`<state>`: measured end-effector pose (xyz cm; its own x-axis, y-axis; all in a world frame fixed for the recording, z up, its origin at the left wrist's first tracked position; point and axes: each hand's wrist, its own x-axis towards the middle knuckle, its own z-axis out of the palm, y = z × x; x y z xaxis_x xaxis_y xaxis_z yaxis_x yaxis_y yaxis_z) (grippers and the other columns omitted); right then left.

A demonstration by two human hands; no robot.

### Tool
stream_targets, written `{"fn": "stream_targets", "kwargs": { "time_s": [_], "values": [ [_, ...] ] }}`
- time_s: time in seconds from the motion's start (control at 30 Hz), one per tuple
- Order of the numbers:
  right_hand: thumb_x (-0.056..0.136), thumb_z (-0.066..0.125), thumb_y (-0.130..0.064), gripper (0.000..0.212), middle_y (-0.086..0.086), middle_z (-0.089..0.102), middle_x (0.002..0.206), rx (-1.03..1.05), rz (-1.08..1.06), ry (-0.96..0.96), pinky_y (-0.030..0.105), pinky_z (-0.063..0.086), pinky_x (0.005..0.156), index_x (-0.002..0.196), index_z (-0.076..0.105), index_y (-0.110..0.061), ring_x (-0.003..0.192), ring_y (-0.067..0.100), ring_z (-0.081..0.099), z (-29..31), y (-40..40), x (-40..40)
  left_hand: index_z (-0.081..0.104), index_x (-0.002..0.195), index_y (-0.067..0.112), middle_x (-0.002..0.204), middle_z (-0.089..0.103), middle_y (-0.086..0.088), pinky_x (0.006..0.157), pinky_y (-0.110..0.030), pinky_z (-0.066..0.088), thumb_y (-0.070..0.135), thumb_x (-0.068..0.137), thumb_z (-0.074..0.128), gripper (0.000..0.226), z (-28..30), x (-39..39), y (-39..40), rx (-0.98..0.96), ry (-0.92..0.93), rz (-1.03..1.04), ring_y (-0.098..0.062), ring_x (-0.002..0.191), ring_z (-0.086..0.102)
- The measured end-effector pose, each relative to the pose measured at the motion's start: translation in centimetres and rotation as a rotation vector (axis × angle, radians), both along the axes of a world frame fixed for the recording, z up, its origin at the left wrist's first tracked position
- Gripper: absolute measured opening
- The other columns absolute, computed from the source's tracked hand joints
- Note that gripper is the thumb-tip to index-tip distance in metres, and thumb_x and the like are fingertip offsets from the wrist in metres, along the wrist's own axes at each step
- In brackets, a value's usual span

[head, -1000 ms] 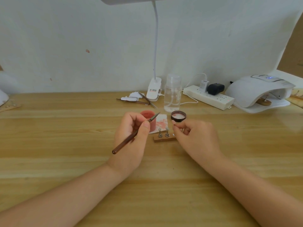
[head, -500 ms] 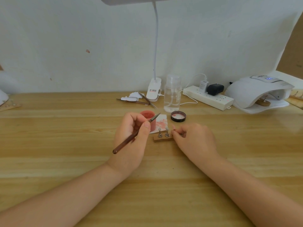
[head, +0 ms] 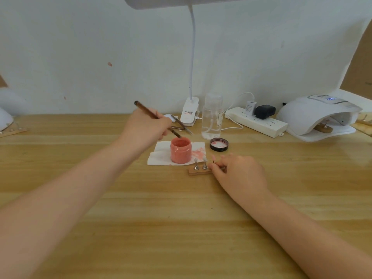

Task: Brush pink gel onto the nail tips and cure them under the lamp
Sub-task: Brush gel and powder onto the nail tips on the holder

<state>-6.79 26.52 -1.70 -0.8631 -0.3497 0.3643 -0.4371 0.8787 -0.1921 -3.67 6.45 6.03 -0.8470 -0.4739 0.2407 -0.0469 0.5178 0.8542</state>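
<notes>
Pink gel at the brush [head: 159, 119] tip, dipped just inside the mouth of the open jar [head: 180, 150]; handle pinched between thumb and curled fingers of the left hand [head: 148, 127], tail end angled up and back toward the wall. Right hand [head: 236, 170] low on the table [head: 181, 228], fingertips [head: 215, 165] curled round the near end of the wooden holder [head: 199, 171]. Two nail tips [head: 199, 160] upright on metal pegs, a possible third half behind the fingers. Jar on a stained white tissue [head: 161, 154], black lid [head: 219, 144] just beside, curing lamp [head: 318, 115] well apart at the right.

Risks, as judged: too much gel loaded, then a drip across the tissue or table on the way to the tips; jar nudged over by the brush, being small and light; holder shifted under a loose grip, smearing wet tips.

Hard to make out: bristles inside the jar, how the tips are coated, and how many pegs sit under the right hand. Something wooden inside the lamp, unclear.
</notes>
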Motion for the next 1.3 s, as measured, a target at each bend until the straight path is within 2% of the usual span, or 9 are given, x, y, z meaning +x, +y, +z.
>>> {"fn": "stream_targets", "kwargs": {
  "time_s": [0.27, 0.43, 0.6, 0.73, 0.87, 1.0, 1.1, 1.2, 1.3],
  "values": [
    [0.097, 0.037, -0.05, 0.043, -0.007, 0.071, 0.095, 0.006, 0.016, 0.015, 0.028, 0.052, 0.067, 0.086, 0.071, -0.026, 0.103, 0.012, 0.063, 0.3, -0.1, 0.5, 0.061, 0.067, 0.014, 0.043, 0.06, 0.008, 0.04, -0.014, 0.041, 0.015, 0.083, 0.06, 0.016, 1.0, -3.0, 0.0, -0.092, -0.254, -0.064, -0.004, 0.039, 0.053],
    [0.098, 0.035, -0.048, 0.052, -0.007, 0.045, 0.055, 0.032, 0.028, 0.052, 0.028, 0.051, 0.062, 0.055, 0.041, -0.019, 0.08, 0.013, 0.064, 0.5, -0.1, 0.7, 0.061, 0.068, 0.011, 0.044, 0.061, 0.006, 0.042, -0.016, 0.042, 0.01, 0.082, 0.059, 0.015, 0.5, -3.3, -0.1, -0.052, -0.337, -0.076, -0.005, 0.036, 0.052],
    [0.098, 0.036, -0.046, 0.053, -0.006, 0.039, 0.057, 0.046, 0.058, 0.115, 0.025, 0.02, 0.043, 0.052, 0.024, -0.022, 0.059, 0.014, 0.041, 0.6, -0.2, 1.2, 0.062, 0.074, 0.008, 0.044, 0.06, 0.003, 0.037, -0.016, 0.04, 0.008, 0.082, 0.059, 0.009, 1.1, -3.0, -0.8, 0.075, -0.287, -0.068, -0.006, 0.035, 0.05],
    [0.097, 0.042, -0.04, 0.051, -0.007, 0.031, 0.051, -0.004, 0.072, 0.124, 0.026, 0.014, 0.042, 0.053, 0.026, -0.021, 0.053, 0.016, 0.037, 0.7, -0.2, 1.4, 0.062, 0.074, 0.008, 0.044, 0.057, 0.002, 0.039, -0.017, 0.039, 0.008, 0.083, 0.059, 0.01, 1.5, -2.2, -1.7, 0.198, -0.293, -0.075, -0.008, 0.035, 0.048],
    [0.094, 0.051, -0.033, 0.038, -0.009, 0.03, 0.047, -0.127, 0.114, 0.135, 0.024, 0.018, 0.041, 0.059, 0.045, -0.02, 0.049, 0.016, 0.038, 0.8, 0.0, 1.6, 0.06, 0.073, 0.009, 0.043, 0.055, 0.004, 0.039, -0.015, 0.038, 0.009, 0.086, 0.058, 0.013, 1.1, -1.5, -2.4, 0.329, -0.325, -0.069, -0.007, 0.035, 0.047],
    [0.09, 0.061, -0.025, 0.04, -0.011, 0.031, 0.045, -0.339, 0.15, 0.209, 0.026, 0.031, 0.044, 0.053, 0.044, -0.019, 0.044, 0.015, 0.037, 0.8, 0.1, 1.7, 0.057, 0.073, 0.009, 0.043, 0.053, 0.004, 0.037, -0.012, 0.038, 0.01, 0.088, 0.056, 0.015, 0.9, -0.9, -3.1, 0.511, -0.324, -0.076, -0.006, 0.033, 0.046],
    [0.089, 0.063, -0.026, 0.026, -0.007, 0.056, 0.053, -0.454, 0.163, 0.198, 0.031, 0.045, 0.049, 0.066, 0.068, -0.015, 0.048, 0.014, 0.049, 0.7, 0.1, 1.8, 0.057, 0.072, 0.009, 0.044, 0.052, 0.004, 0.037, -0.011, 0.037, 0.012, 0.088, 0.054, 0.017, 0.7, -0.4, -3.9, 0.62, -0.32, -0.069, -0.006, 0.033, 0.046],
    [0.084, 0.069, -0.024, 0.008, -0.007, 0.066, 0.062, -0.744, 0.193, -0.033, 0.026, 0.051, 0.061, 0.078, 0.074, -0.023, 0.058, 0.01, 0.06, 0.9, 0.0, 1.9, 0.057, 0.073, 0.009, 0.045, 0.052, 0.004, 0.037, -0.012, 0.038, 0.012, 0.088, 0.054, 0.015, 0.3, 0.1, -4.6, 0.664, -0.315, -0.056, -0.006, 0.034, 0.046],
    [0.079, 0.075, -0.017, 0.018, 0.0, 0.071, 0.067, -1.108, 0.266, -0.37, 0.029, 0.057, 0.067, 0.067, 0.073, -0.032, 0.064, 0.013, 0.068, 1.3, -0.3, 2.2, 0.057, 0.073, 0.009, 0.045, 0.054, 0.004, 0.036, -0.013, 0.039, 0.012, 0.088, 0.054, 0.016, -0.2, 0.4, -4.9, 0.652, -0.299, -0.049, -0.007, 0.034, 0.048]
  ]
}}
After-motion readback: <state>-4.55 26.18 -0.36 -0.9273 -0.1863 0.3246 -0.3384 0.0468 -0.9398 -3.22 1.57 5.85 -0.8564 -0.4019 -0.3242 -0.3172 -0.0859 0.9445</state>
